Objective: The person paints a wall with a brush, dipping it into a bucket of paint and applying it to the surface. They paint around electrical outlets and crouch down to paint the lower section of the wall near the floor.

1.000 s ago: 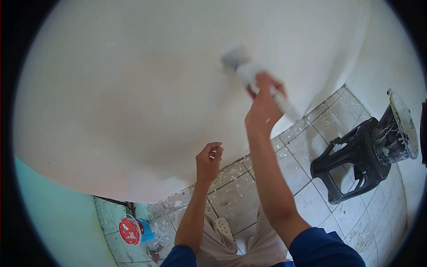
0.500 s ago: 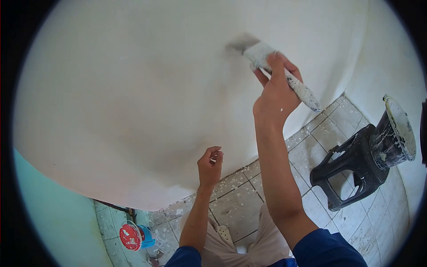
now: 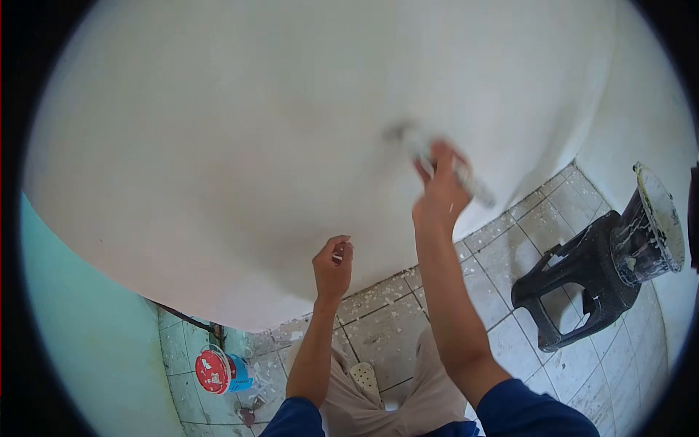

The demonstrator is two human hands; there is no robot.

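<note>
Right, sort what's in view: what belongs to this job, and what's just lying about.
Belongs to the job:
- paintbrush, in the right hand
- wall being brushed
- paint-streaked black bucket, probably the supply
- black plastic stool under it

Seemingly just lying about:
- red-lidded pail on the floor
- pale flecks on the tiles

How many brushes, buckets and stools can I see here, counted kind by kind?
Brushes: 1, the paintbrush in the right hand
Buckets: 2, the dark bucket on the stool and the red-lidded bucket on the floor
Stools: 1, black
Total: 4
</note>
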